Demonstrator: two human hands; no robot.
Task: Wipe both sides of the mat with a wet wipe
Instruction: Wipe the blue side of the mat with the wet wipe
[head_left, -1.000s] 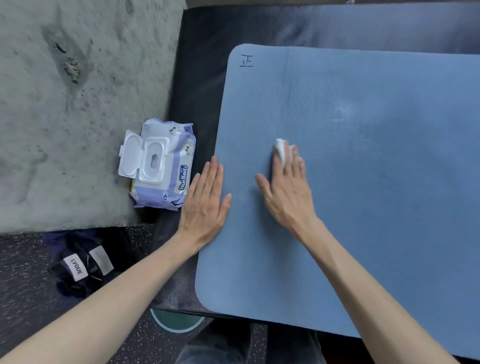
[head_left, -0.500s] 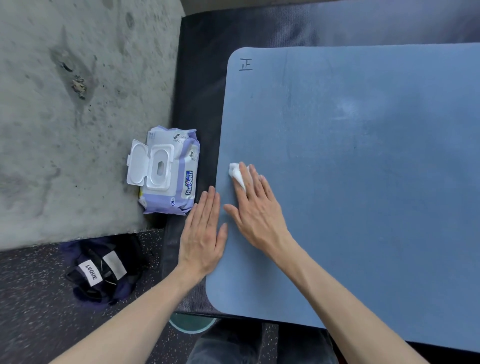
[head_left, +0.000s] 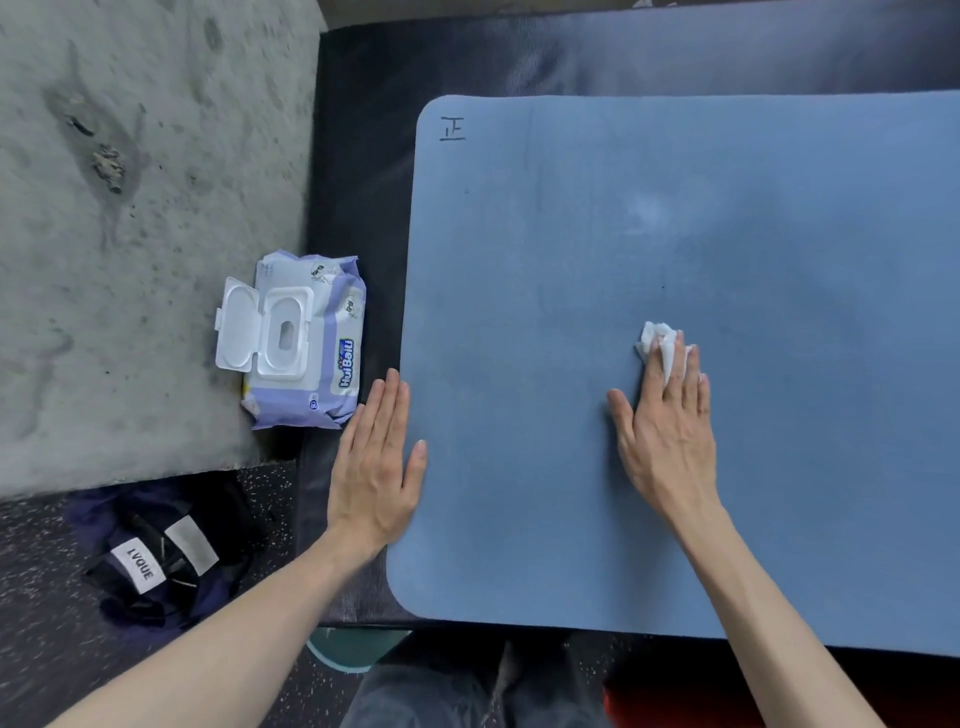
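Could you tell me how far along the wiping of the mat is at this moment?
Done: a wipe is out of the open pack. In hand: the right hand presses the wipe on the mat's top face; the left hand pins its edge. Left: the underside, as the mat lies unflipped.

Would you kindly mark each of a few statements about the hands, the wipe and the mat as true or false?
1. The right hand presses a white wipe onto the blue mat. True.
2. The left hand holds a second wipe. False: it lies flat and empty at the mat's left edge.
3. The wipe pack has its lid open. True.
4. The pack sits on the mat. False: it lies left of the mat, off it.
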